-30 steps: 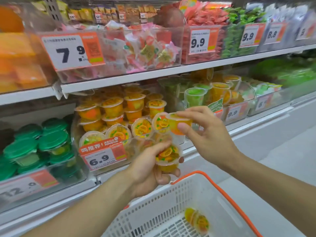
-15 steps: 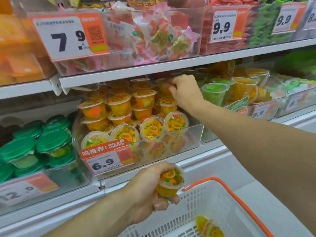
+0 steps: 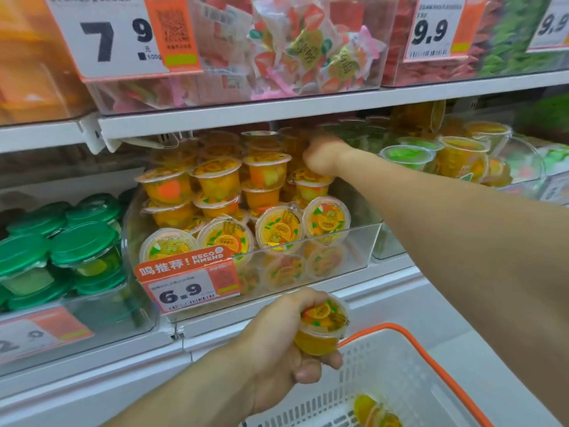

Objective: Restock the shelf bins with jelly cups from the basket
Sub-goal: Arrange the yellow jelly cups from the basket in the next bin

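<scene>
Left hand [image 3: 277, 343] at lower centre grips an orange jelly cup [image 3: 320, 329] above the white basket [image 3: 400, 380]. Right hand [image 3: 323, 155], blurred, reaches deep into the clear shelf bin [image 3: 354, 251] at centre; its grip can't be told. More cups [image 3: 375, 411] lie in the basket.

The jelly cup [image 3: 321, 331] in my left hand [image 3: 277, 343] is clear glossy plastic with a shiny printed foil lid. The shelf bin [image 3: 354, 245] is see-through hard plastic, pretty smooth. The basket [image 3: 397, 374] is matt white plastic mesh with an orange rim, and the price tag [image 3: 187, 283] looks like paper.
</scene>
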`<action>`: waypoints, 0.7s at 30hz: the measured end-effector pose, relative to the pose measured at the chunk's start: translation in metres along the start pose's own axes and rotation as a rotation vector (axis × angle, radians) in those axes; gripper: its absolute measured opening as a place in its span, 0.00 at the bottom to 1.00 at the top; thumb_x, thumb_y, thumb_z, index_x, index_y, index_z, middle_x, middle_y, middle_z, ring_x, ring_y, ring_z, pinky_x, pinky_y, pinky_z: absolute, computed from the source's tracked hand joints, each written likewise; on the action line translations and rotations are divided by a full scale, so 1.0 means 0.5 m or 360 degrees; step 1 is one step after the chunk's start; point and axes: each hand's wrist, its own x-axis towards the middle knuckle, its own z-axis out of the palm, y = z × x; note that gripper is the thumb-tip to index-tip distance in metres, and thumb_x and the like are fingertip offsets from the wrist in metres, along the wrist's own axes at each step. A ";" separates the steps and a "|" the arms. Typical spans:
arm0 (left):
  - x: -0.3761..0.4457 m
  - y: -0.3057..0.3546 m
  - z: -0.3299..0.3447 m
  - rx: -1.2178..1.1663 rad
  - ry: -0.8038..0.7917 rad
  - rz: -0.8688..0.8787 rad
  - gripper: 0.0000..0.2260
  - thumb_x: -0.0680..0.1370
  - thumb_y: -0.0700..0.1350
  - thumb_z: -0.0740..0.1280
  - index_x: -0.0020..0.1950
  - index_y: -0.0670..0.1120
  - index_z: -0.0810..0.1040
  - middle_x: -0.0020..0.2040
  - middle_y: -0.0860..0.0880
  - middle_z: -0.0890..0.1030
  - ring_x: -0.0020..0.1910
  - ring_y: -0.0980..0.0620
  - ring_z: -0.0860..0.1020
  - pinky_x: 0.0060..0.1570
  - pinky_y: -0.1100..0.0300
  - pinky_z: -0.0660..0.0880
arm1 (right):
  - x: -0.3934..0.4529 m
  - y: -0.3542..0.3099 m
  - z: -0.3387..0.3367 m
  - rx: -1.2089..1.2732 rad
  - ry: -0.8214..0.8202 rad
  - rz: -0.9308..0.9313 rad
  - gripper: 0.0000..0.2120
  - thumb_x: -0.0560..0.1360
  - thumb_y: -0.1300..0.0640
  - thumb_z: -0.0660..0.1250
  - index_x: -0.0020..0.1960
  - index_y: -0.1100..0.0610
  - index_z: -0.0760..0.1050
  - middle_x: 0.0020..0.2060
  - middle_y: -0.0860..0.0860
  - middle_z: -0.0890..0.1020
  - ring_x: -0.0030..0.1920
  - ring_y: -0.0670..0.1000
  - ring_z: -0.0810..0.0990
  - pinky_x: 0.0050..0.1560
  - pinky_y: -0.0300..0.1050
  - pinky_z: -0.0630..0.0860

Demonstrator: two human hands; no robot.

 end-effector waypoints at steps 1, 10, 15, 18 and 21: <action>0.002 -0.003 0.000 -0.0009 -0.0020 0.0027 0.13 0.72 0.43 0.69 0.54 0.39 0.77 0.47 0.39 0.78 0.35 0.45 0.76 0.18 0.64 0.65 | -0.012 0.000 -0.006 0.0056 0.0031 0.0010 0.20 0.82 0.64 0.55 0.74 0.58 0.67 0.69 0.61 0.73 0.63 0.61 0.74 0.55 0.43 0.68; -0.021 0.023 0.011 -0.0325 0.0067 0.0259 0.13 0.80 0.42 0.62 0.61 0.36 0.76 0.48 0.36 0.76 0.36 0.39 0.82 0.24 0.59 0.74 | -0.269 0.021 -0.048 0.0650 0.0651 -0.0464 0.14 0.74 0.69 0.61 0.51 0.58 0.82 0.45 0.50 0.84 0.45 0.46 0.81 0.50 0.44 0.78; -0.038 0.047 0.038 -0.0473 -0.0115 0.0472 0.15 0.83 0.45 0.58 0.64 0.41 0.78 0.60 0.34 0.80 0.56 0.34 0.80 0.58 0.40 0.79 | -0.466 0.005 -0.010 0.0917 -0.0011 -0.0641 0.23 0.73 0.48 0.74 0.67 0.47 0.76 0.60 0.40 0.79 0.60 0.44 0.78 0.56 0.37 0.77; -0.052 0.052 0.054 -0.0453 -0.0280 0.0477 0.20 0.84 0.49 0.52 0.67 0.41 0.76 0.62 0.37 0.81 0.64 0.34 0.77 0.67 0.38 0.71 | -0.480 0.003 0.021 0.1178 0.0113 -0.0444 0.23 0.70 0.51 0.77 0.65 0.49 0.79 0.59 0.40 0.81 0.56 0.44 0.82 0.54 0.42 0.81; -0.056 0.060 0.039 -0.0303 -0.0346 0.0434 0.27 0.83 0.58 0.50 0.69 0.42 0.76 0.65 0.39 0.79 0.67 0.36 0.75 0.68 0.37 0.67 | -0.461 -0.002 0.011 0.1369 0.0308 -0.0254 0.20 0.68 0.55 0.78 0.59 0.54 0.83 0.50 0.45 0.87 0.48 0.44 0.86 0.52 0.45 0.83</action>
